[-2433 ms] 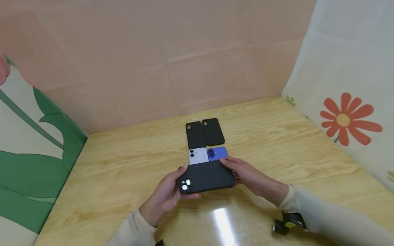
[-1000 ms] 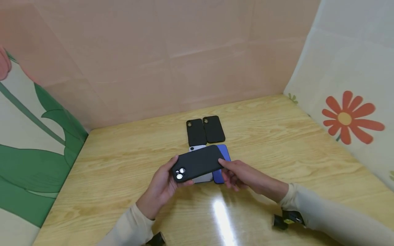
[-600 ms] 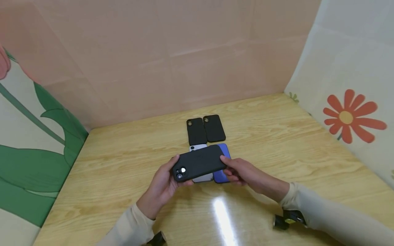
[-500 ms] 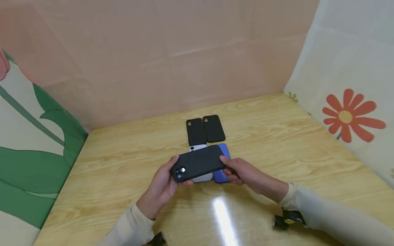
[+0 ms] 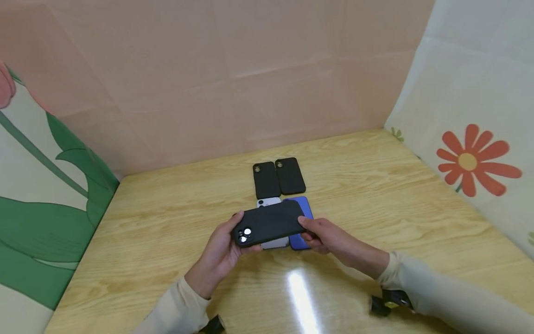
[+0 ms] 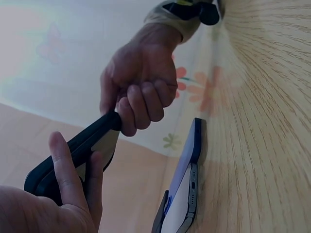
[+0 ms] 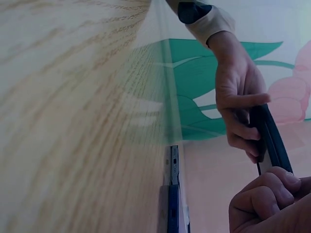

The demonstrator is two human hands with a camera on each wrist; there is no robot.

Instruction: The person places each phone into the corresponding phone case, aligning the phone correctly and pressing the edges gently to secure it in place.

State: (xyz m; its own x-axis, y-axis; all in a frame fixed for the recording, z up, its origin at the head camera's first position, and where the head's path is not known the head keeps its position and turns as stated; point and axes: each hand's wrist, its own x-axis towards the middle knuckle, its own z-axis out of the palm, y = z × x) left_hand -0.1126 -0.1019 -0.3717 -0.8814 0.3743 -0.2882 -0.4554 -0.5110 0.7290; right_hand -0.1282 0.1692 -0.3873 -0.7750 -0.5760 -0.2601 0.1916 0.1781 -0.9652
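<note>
A phone in a black case [image 5: 267, 225] is held level above the table, its camera lenses at the left end. My left hand [image 5: 219, 255] grips that end, thumb on the near-left corner and fingers beneath. At the other end, my right hand [image 5: 333, 239] pinches the near corner, thumb on top and fingers curled below. The far right corner of the case looks bent up. In the left wrist view, a pale surface [image 6: 105, 145] shows on the underside. Below lie a white phone [image 5: 275, 243], partly hidden, and a blue phone [image 5: 306, 208].
Two black phone cases [image 5: 267, 181] lie side by side beyond the phones, on the wood-grain table [image 5: 167, 218]. A pink backdrop [image 5: 233, 93] stands at the far edge, with patterned sheets at both sides. Both wrists carry small black cameras.
Since the earliest frame, the cased phone has moved away from me and left, baring the near ends of the white and blue phones. My right fingers have curled at its near right corner.
</note>
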